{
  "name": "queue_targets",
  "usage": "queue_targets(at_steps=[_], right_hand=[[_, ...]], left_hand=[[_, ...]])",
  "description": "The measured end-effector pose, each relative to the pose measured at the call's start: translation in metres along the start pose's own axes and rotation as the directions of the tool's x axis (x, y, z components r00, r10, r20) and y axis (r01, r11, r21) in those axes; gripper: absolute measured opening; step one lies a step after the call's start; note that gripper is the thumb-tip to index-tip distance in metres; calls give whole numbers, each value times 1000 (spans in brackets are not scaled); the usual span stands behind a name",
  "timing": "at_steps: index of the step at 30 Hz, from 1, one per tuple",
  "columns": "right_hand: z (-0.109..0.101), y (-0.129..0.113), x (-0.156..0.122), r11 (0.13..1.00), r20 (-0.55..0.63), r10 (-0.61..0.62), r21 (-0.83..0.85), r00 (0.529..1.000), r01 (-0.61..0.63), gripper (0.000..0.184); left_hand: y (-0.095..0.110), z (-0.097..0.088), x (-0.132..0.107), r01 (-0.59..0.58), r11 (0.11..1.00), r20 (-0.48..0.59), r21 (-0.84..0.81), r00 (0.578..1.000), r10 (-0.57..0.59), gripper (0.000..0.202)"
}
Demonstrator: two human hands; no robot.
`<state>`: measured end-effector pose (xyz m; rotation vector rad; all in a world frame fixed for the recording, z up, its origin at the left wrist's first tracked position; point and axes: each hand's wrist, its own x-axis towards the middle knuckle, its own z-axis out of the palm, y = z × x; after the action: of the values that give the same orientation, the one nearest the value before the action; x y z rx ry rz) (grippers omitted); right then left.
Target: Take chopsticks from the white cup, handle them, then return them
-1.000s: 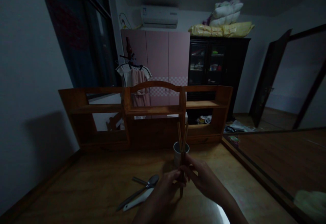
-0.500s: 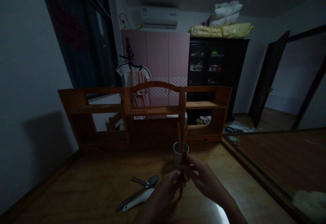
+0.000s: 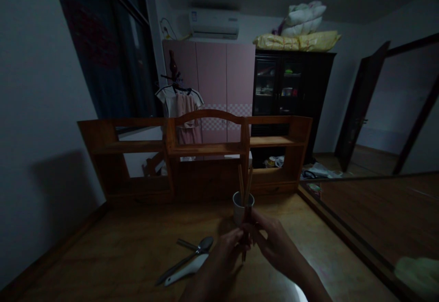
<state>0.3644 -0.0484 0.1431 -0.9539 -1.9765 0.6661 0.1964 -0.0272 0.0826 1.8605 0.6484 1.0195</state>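
Just in front of a pale cup (image 3: 239, 210), both of my hands meet around dark brown chopsticks (image 3: 244, 255), held nearly upright. My left hand (image 3: 226, 247) pinches them low from the left, and my right hand (image 3: 269, 235) grips higher up from the right. How many sticks are in the grasp is hidden by the fingers. Lighter wooden chopsticks (image 3: 241, 183) stand in the cup, leaning apart at the top. To the left of my left hand lie a metal spoon (image 3: 206, 243) with a long dark handle and a white spoon (image 3: 185, 271), partly behind my forearm.
A wooden shelf unit (image 3: 209, 150) runs along the back of the wooden table (image 3: 137, 229). A raised wooden edge (image 3: 343, 242) borders the right side. Beyond are a pink wardrobe (image 3: 211, 73) and a black cabinet (image 3: 313, 87). The room is dim.
The dark chopsticks sit slightly lower in my hands, and their lower end is a little higher. Both hands otherwise keep nearly the same place; the cup and spoons have not moved.
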Motion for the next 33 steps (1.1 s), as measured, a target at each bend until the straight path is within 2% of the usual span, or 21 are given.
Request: queue_targets(at_steps=[4,8,11,15,19,26,33], right_hand=[[-2,1,4,1000,3,-6,-21,1000,6,7],[-3,5,6,1000,3,-12,-25,1000,12,8],[-3,6,6,1000,5,-13,-16,1000,13,8],[-1,10,6,1000,2,-1,-15,1000,1,9],[0,15,8,1000,4,6,-3,1000,-6,8],[0,19,10,1000,17,22,2,1000,-22,10],[-6,11,9,999,28,30,27,999,-30,10]], left_hand=[[-10,4,-1,8,999,-18,-38,1000,-9,21],[-22,10,-8,-57,993,-54,-107,997,51,29],[-27,11,-11,-71,993,-86,-96,994,63,33],[-28,11,-6,11,995,-62,-99,998,-17,26],[-28,11,-2,89,995,-95,-43,991,-93,19],[-23,10,2,69,997,-64,-24,995,-70,17],[-40,8,12,109,985,-39,-134,993,-115,11]])
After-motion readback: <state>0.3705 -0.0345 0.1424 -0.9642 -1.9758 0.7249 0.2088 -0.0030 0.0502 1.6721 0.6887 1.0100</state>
